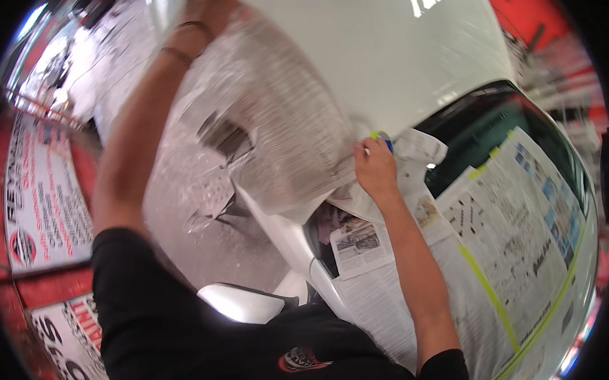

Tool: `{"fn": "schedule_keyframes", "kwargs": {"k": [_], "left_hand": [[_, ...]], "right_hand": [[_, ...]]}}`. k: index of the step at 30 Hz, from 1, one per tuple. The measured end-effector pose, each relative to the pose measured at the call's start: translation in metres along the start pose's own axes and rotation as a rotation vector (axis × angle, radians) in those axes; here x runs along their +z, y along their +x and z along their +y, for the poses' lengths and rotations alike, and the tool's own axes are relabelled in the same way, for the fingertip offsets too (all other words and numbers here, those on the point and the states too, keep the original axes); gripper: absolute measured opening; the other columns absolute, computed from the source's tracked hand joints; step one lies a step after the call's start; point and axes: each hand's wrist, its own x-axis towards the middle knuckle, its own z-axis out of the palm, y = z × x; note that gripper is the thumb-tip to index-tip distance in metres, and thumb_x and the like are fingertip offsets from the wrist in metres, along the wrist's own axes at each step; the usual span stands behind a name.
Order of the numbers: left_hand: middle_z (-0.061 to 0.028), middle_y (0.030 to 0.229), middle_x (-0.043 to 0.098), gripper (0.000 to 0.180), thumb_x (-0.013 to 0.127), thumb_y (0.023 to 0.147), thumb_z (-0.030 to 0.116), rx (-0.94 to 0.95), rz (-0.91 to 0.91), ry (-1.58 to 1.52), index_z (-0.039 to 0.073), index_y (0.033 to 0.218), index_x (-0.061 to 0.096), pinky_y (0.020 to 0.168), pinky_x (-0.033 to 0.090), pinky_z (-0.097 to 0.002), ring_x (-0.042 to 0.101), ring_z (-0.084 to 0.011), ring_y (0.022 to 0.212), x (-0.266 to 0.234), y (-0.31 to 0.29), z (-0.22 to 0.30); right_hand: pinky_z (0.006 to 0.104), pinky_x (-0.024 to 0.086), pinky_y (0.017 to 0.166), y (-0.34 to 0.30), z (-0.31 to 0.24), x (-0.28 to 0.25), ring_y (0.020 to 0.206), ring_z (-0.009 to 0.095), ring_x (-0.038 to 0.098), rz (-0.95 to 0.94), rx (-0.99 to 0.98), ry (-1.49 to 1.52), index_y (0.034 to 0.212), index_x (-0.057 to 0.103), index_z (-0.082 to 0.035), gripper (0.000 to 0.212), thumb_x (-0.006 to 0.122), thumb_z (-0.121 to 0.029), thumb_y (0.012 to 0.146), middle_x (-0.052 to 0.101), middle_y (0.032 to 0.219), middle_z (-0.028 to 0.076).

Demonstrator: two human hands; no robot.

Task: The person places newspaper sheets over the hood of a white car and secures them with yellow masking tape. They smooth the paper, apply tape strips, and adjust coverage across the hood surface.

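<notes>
Raised at the top edge, my left hand [212, 14] grips the upper corner of a large newspaper sheet [284, 116]. Motion blurs the sheet, which hangs across the side of a white car panel [407, 56]. My right hand [376, 165] is closed on a roll of yellow-green tape [382, 139] with a blue inner side, at the sheet's lower right edge beside the dark car glass. Some of my left fingers are cut off by the frame.
More newspaper [503, 215] covers the glass, fastened with yellow-green tape strips [489, 294]. A white side mirror [245, 302] juts out near my body. Red-and-white banners [46, 194] hang at the left, beside a grey floor [182, 188].
</notes>
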Motion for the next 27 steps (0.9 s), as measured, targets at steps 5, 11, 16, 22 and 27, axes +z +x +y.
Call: {"fn": "schedule_keyframes", "kwargs": {"k": [5,11,16,22,27], "left_hand": [[-0.0105,0.160,0.048,0.053,0.067,0.100,0.035,-0.483,0.253,-0.468,0.016,0.148,0.057,0.124,0.023,-0.0700,0.038,-0.0349,0.154,0.027,-0.045,0.078],[-0.0116,0.172,0.032,0.069,0.056,0.107,0.049,-0.480,-0.054,-0.676,0.015,0.163,0.037,0.124,0.012,-0.0774,0.023,-0.0369,0.162,0.070,-0.097,0.165],[-0.0094,0.173,0.031,0.068,0.050,0.108,0.056,-0.355,0.047,-0.705,0.015,0.162,0.040,0.125,0.010,-0.0759,0.022,-0.0338,0.163,0.079,-0.076,0.169],[-0.0081,0.173,0.032,0.065,0.053,0.107,0.055,-0.317,0.087,-0.712,0.018,0.160,0.045,0.126,0.013,-0.0740,0.024,-0.0311,0.162,0.074,-0.076,0.176],[-0.0050,0.170,0.038,0.057,0.054,0.108,0.048,-0.280,0.103,-0.741,0.019,0.158,0.049,0.125,0.013,-0.0740,0.027,-0.0309,0.161,0.068,-0.067,0.179]], "right_hand": [[0.0523,0.053,0.081,-0.022,-0.010,0.047,0.093,0.042,0.065,0.046,0.071,0.017,0.096,0.070,-0.002,0.026,0.060,-0.026,0.102,0.064,0.099,0.020],[0.0520,0.053,0.083,-0.042,-0.010,0.056,0.095,0.042,0.066,-0.004,0.119,-0.038,0.109,0.068,0.000,0.026,0.059,-0.024,0.103,0.065,0.102,0.021],[0.0465,0.054,0.086,-0.037,-0.011,0.022,0.100,0.040,0.070,-0.001,0.091,0.158,0.145,0.051,0.001,0.042,0.055,-0.017,0.107,0.071,0.110,0.021],[0.0335,0.052,0.082,0.021,-0.069,-0.028,0.090,0.021,0.069,-0.135,-0.165,0.493,0.146,0.053,0.001,0.040,0.055,-0.021,0.112,0.075,0.099,0.011],[0.0257,0.048,0.082,0.054,-0.084,0.006,0.082,0.008,0.059,-0.280,-0.012,0.946,0.132,0.065,0.000,0.034,0.059,-0.028,0.113,0.069,0.090,0.001]]}}
